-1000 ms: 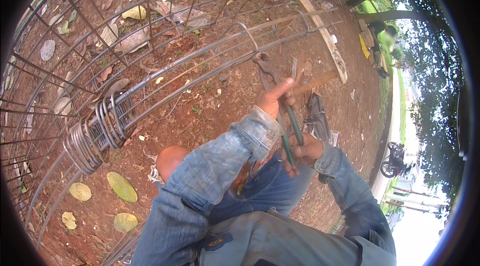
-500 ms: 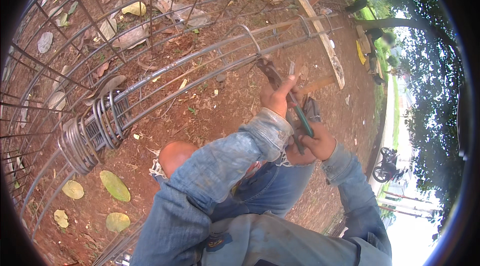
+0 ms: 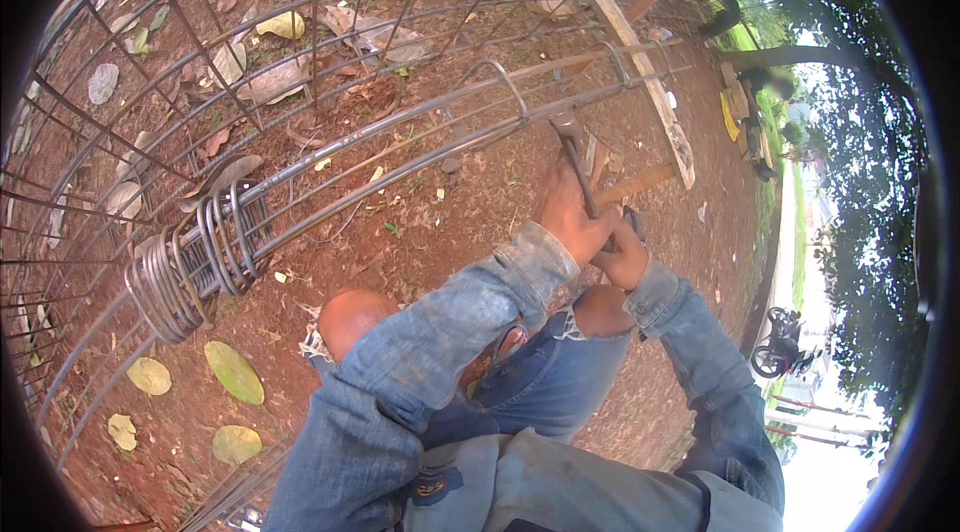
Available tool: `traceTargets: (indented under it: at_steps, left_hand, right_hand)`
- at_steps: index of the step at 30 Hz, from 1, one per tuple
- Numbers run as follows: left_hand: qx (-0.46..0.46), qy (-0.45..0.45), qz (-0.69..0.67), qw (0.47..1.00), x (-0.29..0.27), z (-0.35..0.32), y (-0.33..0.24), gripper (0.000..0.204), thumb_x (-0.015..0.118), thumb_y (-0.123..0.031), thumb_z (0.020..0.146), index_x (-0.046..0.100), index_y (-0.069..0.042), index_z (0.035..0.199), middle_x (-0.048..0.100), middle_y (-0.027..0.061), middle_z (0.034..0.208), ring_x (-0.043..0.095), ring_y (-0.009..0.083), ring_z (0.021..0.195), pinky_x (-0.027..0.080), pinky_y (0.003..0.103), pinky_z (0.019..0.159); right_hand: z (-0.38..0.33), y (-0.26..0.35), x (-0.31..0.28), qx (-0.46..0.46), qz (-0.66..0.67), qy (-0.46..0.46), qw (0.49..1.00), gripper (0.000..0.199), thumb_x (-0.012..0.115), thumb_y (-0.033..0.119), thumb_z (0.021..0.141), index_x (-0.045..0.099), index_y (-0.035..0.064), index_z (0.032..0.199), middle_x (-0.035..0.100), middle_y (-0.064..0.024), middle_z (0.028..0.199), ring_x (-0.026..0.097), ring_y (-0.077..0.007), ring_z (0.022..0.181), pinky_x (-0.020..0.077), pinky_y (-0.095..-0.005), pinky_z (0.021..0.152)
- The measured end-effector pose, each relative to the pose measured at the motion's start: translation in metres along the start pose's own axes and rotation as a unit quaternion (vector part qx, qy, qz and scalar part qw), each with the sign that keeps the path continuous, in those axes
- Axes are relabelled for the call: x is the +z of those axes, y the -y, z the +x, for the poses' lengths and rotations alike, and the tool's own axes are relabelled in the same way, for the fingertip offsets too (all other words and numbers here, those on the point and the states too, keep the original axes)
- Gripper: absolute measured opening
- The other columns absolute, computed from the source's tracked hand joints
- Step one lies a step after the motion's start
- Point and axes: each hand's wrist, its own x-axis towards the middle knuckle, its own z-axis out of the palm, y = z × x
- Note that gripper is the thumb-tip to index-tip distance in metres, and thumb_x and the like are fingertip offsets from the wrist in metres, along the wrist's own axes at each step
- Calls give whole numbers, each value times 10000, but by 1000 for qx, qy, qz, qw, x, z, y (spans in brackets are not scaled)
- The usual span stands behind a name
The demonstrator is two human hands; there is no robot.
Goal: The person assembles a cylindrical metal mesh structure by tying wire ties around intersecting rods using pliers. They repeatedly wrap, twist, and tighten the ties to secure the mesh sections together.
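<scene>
A pair of dark metal pincers [image 3: 580, 172] slants up from my hands. Its head is beside the lower bar of a long rebar cage [image 3: 420, 160]; whether it touches the bar I cannot tell. My left hand [image 3: 575, 220] is closed along the tool, blurred by motion at its fingers. Lower down, my right hand [image 3: 625, 254] is wrapped round the handle end, close against the left. Most of the handles is hidden by my fingers. Bent steel stirrups [image 3: 508, 92] hang round the cage bars near the tool.
A bunch of stirrups [image 3: 225, 242] is gathered on the bars at left. Wire mesh [image 3: 230, 42] curves behind. A wooden plank [image 3: 625, 37] supports the cage at right. Leaves [image 3: 234, 372] lie on red soil. Far right are a motorcycle [image 3: 778, 344] and another person [image 3: 768, 82].
The pincers have turned and shifted right along the bar. My left hand has turned with them, and my right hand has moved up closer to it. The green handle no longer shows.
</scene>
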Motion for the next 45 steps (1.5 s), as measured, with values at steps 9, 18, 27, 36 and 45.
traceTargets:
  at_steps: [9, 18, 27, 36, 45]
  left_hand:
    - [-291, 139, -402, 857, -31, 30, -9, 297, 638, -228, 812, 654, 57, 894, 660, 152, 803, 636, 185, 734, 496, 315, 702]
    - [-196, 129, -111, 966, -13, 24, 5, 286, 663, -250, 798, 654, 19, 702, 629, 86, 609, 592, 136, 543, 464, 289, 511]
    - [-199, 111, 49, 973, -38, 12, 21, 241, 599, -211, 840, 597, -15, 698, 527, 16, 536, 473, 94, 492, 396, 267, 485]
    - [-26, 268, 480, 835, -133, -39, -33, 117, 635, -164, 773, 623, -48, 774, 596, 93, 845, 563, 269, 804, 457, 376, 710]
    - [171, 188, 638, 727, -104, -14, -2, 89, 672, -104, 685, 629, -47, 738, 499, 167, 1194, 460, 374, 1100, 376, 445, 935]
  right_hand:
    - [-10, -35, -61, -193, -264, -359, 874, 299, 570, -46, 641, 552, 31, 929, 585, -138, 920, 575, -306, 815, 455, -372, 726]
    - [-4, -52, -79, -138, -388, -318, 854, 309, 596, -26, 555, 590, 88, 842, 550, -99, 1020, 512, -319, 915, 401, -446, 796]
    - [-4, -172, 30, 68, -364, -165, 914, 766, 660, 179, 585, 400, 61, 1295, 221, -203, 1380, 173, -404, 1299, 191, -638, 988]
    - [128, -79, 20, -199, -269, -235, 913, 1210, 511, 822, 576, -120, 227, 1420, -133, -244, 1449, -123, -457, 1322, 19, -721, 967]
    - [188, -17, 43, -242, -225, -264, 906, 1374, 566, 837, 489, -150, 105, 1407, -109, -257, 1448, -121, -506, 1302, 41, -787, 892]
